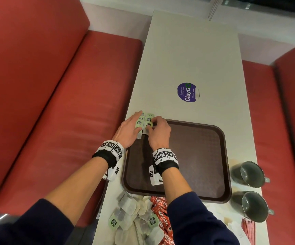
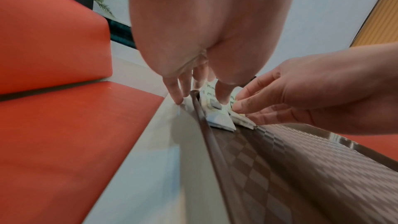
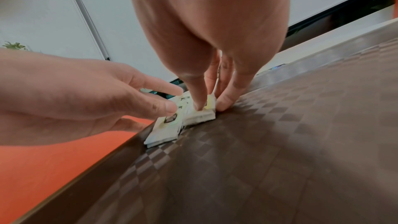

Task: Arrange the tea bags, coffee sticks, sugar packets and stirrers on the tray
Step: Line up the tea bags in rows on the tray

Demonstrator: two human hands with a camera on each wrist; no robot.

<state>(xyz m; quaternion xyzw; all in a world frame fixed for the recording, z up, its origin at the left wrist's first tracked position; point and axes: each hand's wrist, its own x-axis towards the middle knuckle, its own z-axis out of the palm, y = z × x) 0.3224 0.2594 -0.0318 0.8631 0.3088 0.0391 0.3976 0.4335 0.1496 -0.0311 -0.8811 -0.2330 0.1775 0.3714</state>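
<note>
Two small stacks of green-labelled tea bags lie side by side in the far left corner of the brown tray (image 1: pixel 196 156): a left stack (image 1: pixel 139 123) (image 3: pixel 165 130) and a right stack (image 1: pixel 148 121) (image 3: pixel 202 117). My left hand (image 1: pixel 134 121) (image 2: pixel 199 91) lies with straight fingers along the left stack; its thumb touches the bags and its fingertips reach the table outside the tray rim (image 2: pixel 215 151). My right hand (image 1: pixel 153 124) (image 3: pixel 212 103) pinches the right stack, thumb on top and curled fingers against its right side.
Near the table's front edge lie a heap of loose tea bags (image 1: pixel 132 214), red coffee sticks (image 1: pixel 162 214), white packets (image 1: pixel 231 225) and red stirrers (image 1: pixel 248 230). Two metal cups (image 1: pixel 249 174) stand right of the tray. Red benches (image 1: pixel 54 103) flank the table.
</note>
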